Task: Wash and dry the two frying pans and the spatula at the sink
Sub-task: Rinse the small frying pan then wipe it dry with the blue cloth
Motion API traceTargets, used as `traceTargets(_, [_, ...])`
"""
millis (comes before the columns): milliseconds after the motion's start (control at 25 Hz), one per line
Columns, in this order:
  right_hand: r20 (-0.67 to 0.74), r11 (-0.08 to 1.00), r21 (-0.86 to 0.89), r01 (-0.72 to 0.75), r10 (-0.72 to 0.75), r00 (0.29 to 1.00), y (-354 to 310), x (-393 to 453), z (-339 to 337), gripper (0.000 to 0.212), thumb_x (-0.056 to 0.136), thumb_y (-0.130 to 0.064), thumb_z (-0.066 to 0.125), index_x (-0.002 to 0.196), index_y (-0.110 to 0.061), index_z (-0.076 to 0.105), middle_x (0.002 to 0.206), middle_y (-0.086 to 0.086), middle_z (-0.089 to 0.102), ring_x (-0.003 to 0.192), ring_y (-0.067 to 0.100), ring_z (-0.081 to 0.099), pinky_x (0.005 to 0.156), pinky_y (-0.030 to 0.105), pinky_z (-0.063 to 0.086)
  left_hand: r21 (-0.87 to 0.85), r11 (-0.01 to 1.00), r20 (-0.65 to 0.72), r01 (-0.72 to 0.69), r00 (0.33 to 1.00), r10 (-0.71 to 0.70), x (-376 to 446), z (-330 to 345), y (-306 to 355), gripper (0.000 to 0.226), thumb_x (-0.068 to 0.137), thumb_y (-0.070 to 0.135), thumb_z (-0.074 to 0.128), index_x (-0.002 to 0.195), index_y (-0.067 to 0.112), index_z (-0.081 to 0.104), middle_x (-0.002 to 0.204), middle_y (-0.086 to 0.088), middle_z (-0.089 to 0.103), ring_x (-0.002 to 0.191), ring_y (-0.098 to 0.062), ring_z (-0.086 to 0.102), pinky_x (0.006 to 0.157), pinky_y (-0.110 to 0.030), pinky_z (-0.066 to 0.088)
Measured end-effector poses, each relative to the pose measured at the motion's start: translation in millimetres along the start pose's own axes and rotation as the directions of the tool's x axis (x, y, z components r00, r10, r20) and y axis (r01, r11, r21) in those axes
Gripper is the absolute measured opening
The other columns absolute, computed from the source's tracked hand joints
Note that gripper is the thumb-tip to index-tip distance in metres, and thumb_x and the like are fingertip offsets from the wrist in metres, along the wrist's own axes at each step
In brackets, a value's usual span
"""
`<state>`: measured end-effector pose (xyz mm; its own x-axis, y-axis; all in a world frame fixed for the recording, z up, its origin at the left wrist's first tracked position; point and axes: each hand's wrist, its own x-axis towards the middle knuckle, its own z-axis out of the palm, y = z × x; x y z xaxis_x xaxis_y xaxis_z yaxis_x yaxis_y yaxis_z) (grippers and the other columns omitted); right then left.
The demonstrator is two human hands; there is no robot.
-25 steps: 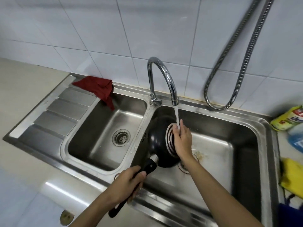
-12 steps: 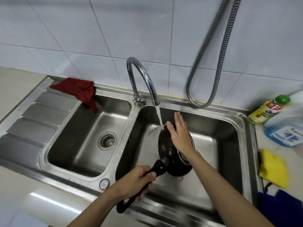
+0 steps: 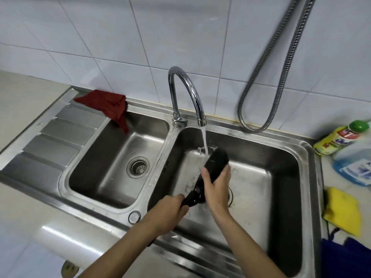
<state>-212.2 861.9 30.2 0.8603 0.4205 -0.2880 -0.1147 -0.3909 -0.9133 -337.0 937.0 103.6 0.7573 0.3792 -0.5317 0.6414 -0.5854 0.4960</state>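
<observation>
Head view had the black non-stick frying pan [image 3: 215, 164] tipped on edge in the right basin of the stainless double sink [image 3: 307, 157], lower centre of the frame, under the stream from the chrome gooseneck tap [image 3: 187, 91]. The left hand [image 3: 167, 212] was wrapped tight round the pan's black handle and the right hand [image 3: 217, 186] curled over its rim, rubbing it. By my reckoning the job sat early: one pan mid-rinse, no second pan or spatula in sight, drying not begun, the dark red cloth [image 3: 109, 104] lying upper left.
</observation>
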Motion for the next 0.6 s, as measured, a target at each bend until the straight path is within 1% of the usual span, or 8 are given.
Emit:
traceTargets(120, [-0.074,0.993,-0.054,-0.104,0.099,0.992,-2.4,12.3,-27.1,0.076,0.078,-0.049,0.067,0.138,-0.016,0.035,0.129,0.003,0.05,0.114,0.025,0.055,0.094,0.042,0.049,0.327,0.945,-0.075,0.005,0.997,0.02,-1.6,9.3,-1.8,0.023,0.098,0.033,0.043,0.107,0.014,0.053,0.105,-0.006,0.062,0.093,-0.029,0.063,0.072,-0.037,0.045])
traceTargets(240, [-0.06,0.976,-0.025,-0.218,0.217,0.974,4.0,5.8,-44.0,0.058,0.079,-0.027,0.066,0.13,-0.013,0.042,0.111,0.003,0.061,0.101,0.023,0.059,0.088,0.036,0.049,0.355,0.935,-0.117,0.011,0.993,0.033,-4.5,18.3,-6.0,0.022,0.095,0.032,0.049,0.11,0.018,0.054,0.105,-0.002,0.062,0.093,-0.025,0.063,0.074,-0.037,0.048])
traceTargets(320, [-0.011,0.96,0.099,-0.263,0.266,0.964,11.9,-0.2,-49.6,0.048,0.082,-0.019,0.063,0.125,-0.013,0.043,0.1,-0.003,0.061,0.094,0.016,0.06,0.084,0.035,0.049,-0.141,0.98,-0.024,0.139,0.989,-0.143,-1.6,19.0,-18.0,0.02,0.087,0.026,0.06,0.103,0.014,0.057,0.08,-0.003,0.063,0.064,-0.019,0.06,0.056,-0.031,0.047])
traceTargets(360, [0.024,0.948,0.167,-0.27,0.27,0.963,16.1,-2.9,-51.9,0.044,0.082,-0.016,0.062,0.123,-0.015,0.044,0.1,-0.004,0.061,0.093,0.013,0.059,0.084,0.033,0.048,-0.458,0.852,0.155,0.255,0.966,-0.206,-1.3,16.9,-21.6,0.019,0.085,0.021,0.064,0.099,0.01,0.058,0.068,-0.003,0.059,0.05,-0.016,0.053,0.045,-0.027,0.043])
traceTargets(400, [0.055,0.938,0.211,-0.273,0.268,0.962,21.2,-4.2,-53.5,0.04,0.083,-0.014,0.062,0.12,-0.017,0.046,0.102,-0.003,0.062,0.096,0.013,0.059,0.085,0.033,0.048,-0.635,0.686,0.322,0.355,0.929,-0.183,-2.6,15.0,-23.1,0.018,0.085,0.019,0.066,0.095,0.007,0.057,0.062,-0.003,0.055,0.042,-0.013,0.046,0.039,-0.023,0.038])
traceTargets(440, [0.085,0.932,0.236,-0.276,0.263,0.961,24.5,-6.3,-55.0,0.036,0.084,-0.014,0.061,0.117,-0.019,0.048,0.107,-0.002,0.063,0.1,0.013,0.059,0.088,0.033,0.048,-0.702,0.593,0.396,0.395,0.908,-0.136,-4.2,14.8,-24.4,0.018,0.086,0.019,0.067,0.093,0.007,0.056,0.059,-0.002,0.053,0.039,-0.012,0.042,0.036,-0.021,0.035])
traceTargets(480, [0.107,0.935,0.23,-0.271,0.252,0.962,27.6,-8.0,-56.1,0.033,0.085,-0.015,0.061,0.114,-0.022,0.049,0.11,-0.001,0.063,0.103,0.014,0.059,0.091,0.034,0.047,-0.72,0.579,0.396,0.381,0.912,-0.108,-5.6,15.4,-24.6,0.018,0.087,0.021,0.066,0.091,0.007,0.055,0.058,-0.002,0.051,0.038,-0.011,0.04,0.035,-0.02,0.033])
traceTargets(600, [0.095,0.979,0.136,-0.151,0.139,0.986,39.7,-14.9,-54.8,0.04,0.088,-0.015,0.06,0.125,-0.025,0.048,0.121,-0.004,0.059,0.109,0.009,0.057,0.095,0.03,0.047,-0.692,0.683,0.221,0.232,0.97,-0.106,-6.6,17.0,-19.3,0.019,0.092,0.022,0.061,0.085,0.008,0.051,0.053,-0.001,0.049,0.035,-0.012,0.04,0.034,-0.02,0.032])
